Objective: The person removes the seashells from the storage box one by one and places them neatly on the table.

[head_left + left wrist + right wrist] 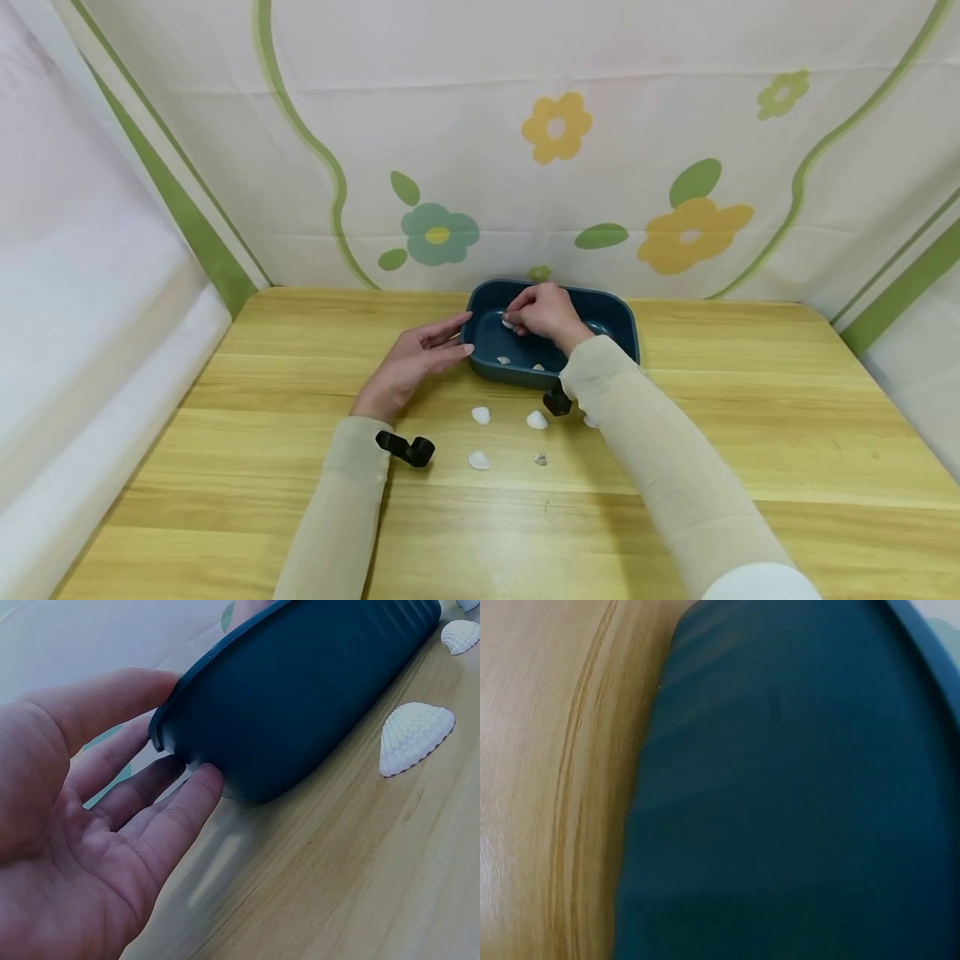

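Note:
A dark blue rectangular plastic basin (517, 378) stands at the back of the table. My right hand (551, 312) reaches over its front wall and pinches a white seashell (508, 325) low inside, toward the left end. Two small shells lie on the basin floor near the front, one a mottled shell (503, 361). At the basin's left end, my left hand (405, 367) touches the outside with fairly straight fingers. The left wrist view shows a fingertip at the rim and others along the wall (300, 697). Only the basin's outer wall (780, 787) fills the right wrist view.
Several shells lie on the wooden table (300, 500) before the basin, among them a white ribbed shell (481, 415), another white one (537, 420) and a small greyish shell (540, 459). Behind the basin hangs a flowered curtain (480, 150).

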Available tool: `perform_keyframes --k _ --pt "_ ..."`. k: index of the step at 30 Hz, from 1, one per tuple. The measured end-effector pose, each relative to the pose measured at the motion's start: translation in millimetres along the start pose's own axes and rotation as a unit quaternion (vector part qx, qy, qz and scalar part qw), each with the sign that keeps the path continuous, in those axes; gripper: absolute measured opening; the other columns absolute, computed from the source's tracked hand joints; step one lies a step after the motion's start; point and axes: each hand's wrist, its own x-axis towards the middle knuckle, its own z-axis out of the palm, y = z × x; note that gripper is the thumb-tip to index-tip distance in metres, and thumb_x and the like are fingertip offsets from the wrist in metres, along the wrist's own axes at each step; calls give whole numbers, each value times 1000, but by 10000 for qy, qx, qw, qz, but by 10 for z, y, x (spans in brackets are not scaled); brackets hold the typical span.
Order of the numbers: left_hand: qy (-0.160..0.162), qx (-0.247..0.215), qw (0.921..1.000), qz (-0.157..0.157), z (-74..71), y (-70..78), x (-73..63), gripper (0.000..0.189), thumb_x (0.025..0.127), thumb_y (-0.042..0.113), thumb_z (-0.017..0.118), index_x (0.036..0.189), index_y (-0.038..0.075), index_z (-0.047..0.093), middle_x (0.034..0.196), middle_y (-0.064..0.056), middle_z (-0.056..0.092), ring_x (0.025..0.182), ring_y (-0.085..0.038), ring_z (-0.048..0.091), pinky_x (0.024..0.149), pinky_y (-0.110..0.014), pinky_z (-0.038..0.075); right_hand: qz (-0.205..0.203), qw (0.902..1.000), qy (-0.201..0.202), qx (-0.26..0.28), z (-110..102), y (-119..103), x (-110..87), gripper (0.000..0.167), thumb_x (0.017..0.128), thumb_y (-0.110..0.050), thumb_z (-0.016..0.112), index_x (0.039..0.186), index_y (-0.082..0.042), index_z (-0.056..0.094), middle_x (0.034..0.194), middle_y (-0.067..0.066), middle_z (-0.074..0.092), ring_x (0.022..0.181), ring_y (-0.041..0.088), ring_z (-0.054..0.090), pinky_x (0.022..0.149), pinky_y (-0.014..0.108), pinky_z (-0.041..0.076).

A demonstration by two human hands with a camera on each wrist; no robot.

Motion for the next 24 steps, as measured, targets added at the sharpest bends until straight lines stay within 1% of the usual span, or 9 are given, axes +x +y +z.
perform_keyframes --k 3,6,8,12,16,24 --pt "21 13 10000 -20 2 -3 2 58 100 21 79 154 29 61 167 -1 51 148 -21 57 112 -32 56 14 10000 35 -38 0 17 7 12 100 -16 78 107 -6 81 101 12 80 71 12 72 73 28 63" --pt "47 68 10000 -30 6 3 -3 57 101 21 79 154 29 61 167 0 51 148 -21 57 113 -34 56 33 9998 42 -195 -10 24 0 13 99 -17 80 107 -7 81 97 10 81 69 12 72 73 28 63" --pt "50 102 9999 -30 8 3 -5 57 101 21 79 154 29 61 167 0 51 148 -21 57 113 -34 56 85 9995 25 -303 -18 26 -7 15 98 -19 82 108 -8 81 93 9 81 69 12 73 74 29 62" --pt "51 126 9999 -17 9 5 -4 57 101 21 79 155 29 61 167 0 51 148 -21 57 112 -34 57 188 9990 -36 -395 -15 45 14 18 97 -21 83 110 -9 81 87 5 79 68 12 73 72 27 62" --pt "59 133 9999 -61 1 9 -2 57 100 22 79 154 29 61 166 0 52 147 -21 58 113 -34 56 192 9987 -29 -464 4 56 46 18 97 -20 84 109 -8 81 86 5 78 64 10 70 67 24 61" --pt "53 106 9999 -79 -4 14 2 57 100 22 80 154 30 62 166 0 52 147 -20 58 113 -34 56 120 9972 -117 -734 4 24 34 16 97 -21 83 107 -8 81 86 6 77 61 10 69 64 24 60"
